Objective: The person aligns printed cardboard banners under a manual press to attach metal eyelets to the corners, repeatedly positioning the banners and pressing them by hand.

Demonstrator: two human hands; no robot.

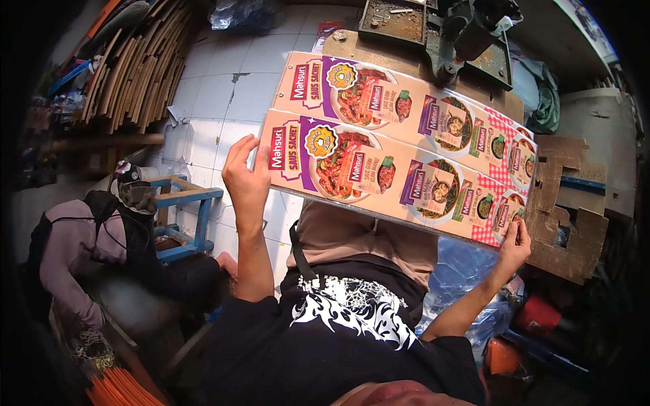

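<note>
My left hand (245, 172) is closed on the left edge of a printed board (393, 186). At the board's lower right corner, my right hand (514, 249) pinches it between thumb and fingers. The board is peach-coloured, with "Mahsuri Saus Sachet" lettering, food pictures and a red checked end. Behind it, partly covered by its far edge, lies a second board (413, 108) with the same print and small holes at its left end. A dark metal machine (467, 47) with side trays stands over the second board's far side.
A worn wooden worktop (569, 203) extends right of the boards. Long thin wood strips (145, 74) are stacked at the far left, near a blue wooden stool (186, 206). Another person (81, 250) sits at the left. Clear plastic wrapping (467, 277) lies beside my legs.
</note>
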